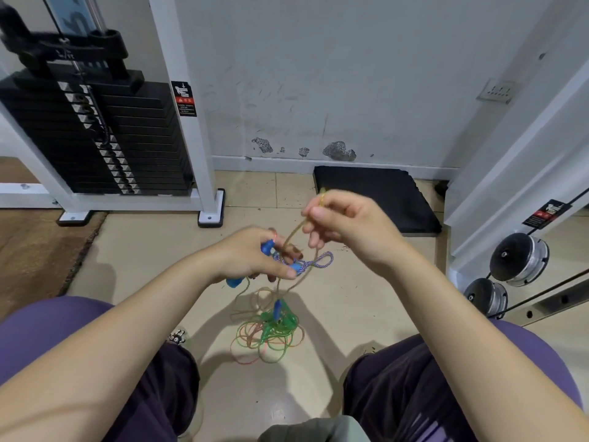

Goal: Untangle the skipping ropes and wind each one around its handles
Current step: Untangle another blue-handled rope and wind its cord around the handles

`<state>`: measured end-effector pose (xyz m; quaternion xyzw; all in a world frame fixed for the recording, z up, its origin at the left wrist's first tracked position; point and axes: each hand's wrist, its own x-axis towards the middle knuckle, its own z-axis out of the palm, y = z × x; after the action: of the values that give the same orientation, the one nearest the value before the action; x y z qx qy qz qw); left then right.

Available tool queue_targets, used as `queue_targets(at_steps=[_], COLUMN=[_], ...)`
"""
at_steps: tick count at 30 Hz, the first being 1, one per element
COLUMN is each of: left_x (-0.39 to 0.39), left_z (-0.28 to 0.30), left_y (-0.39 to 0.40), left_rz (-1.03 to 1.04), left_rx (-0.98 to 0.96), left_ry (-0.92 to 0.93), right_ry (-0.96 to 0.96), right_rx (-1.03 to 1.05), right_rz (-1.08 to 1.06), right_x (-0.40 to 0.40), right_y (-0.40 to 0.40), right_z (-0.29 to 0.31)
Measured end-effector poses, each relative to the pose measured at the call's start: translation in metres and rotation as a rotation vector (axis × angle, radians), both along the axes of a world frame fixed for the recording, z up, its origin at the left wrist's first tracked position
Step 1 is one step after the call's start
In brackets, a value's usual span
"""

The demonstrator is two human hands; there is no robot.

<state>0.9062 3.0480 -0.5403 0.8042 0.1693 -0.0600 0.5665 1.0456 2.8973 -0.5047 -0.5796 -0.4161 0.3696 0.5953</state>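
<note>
Beige floor tiles (143,250), weight stack (95,132) behind. Left hand (251,256) grips blue handles (267,247) and a purple-white cord (322,260); right hand (347,224) pinches a clear tan rope (294,232) just above, while a green-orange rope tangle (271,333) lies on the floor below.

Left hand (251,255) gripping blue handles (267,247) with a purple-white braided rope (322,260) looped beside. Right hand (347,224) pinching a yellowish rope (294,234), raised further right. Below, green and orange ropes (269,333) coiled in a tangle on the floor (143,250). Weight stack (95,132) far left, black mat (379,196) far right.
</note>
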Motion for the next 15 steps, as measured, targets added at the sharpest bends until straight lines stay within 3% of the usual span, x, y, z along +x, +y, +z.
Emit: queue_targets(at_steps=[3,6,12,15], left_x=[0.005,0.006,0.009,0.01], left_z=[-0.01,-0.008,0.003,0.005], left_y=[-0.007,-0.003,-0.001,-0.005], left_rz=[0.054,0.162,0.272,0.236], left_rx=[0.071,0.069,-0.387,-0.539], left_ry=[-0.003,-0.046,-0.236,-0.25], right_ry=[0.046,0.0,-0.129,-0.212], right_rx=[0.066,-0.015,-0.447,-0.482], right_rz=[-0.061,-0.08,0.083,0.152], right_x=[0.003,0.005,0.005,-0.008], right_y=[-0.004,-0.005,-0.004,0.0], right_z=[0.011,0.005,-0.025,-0.04])
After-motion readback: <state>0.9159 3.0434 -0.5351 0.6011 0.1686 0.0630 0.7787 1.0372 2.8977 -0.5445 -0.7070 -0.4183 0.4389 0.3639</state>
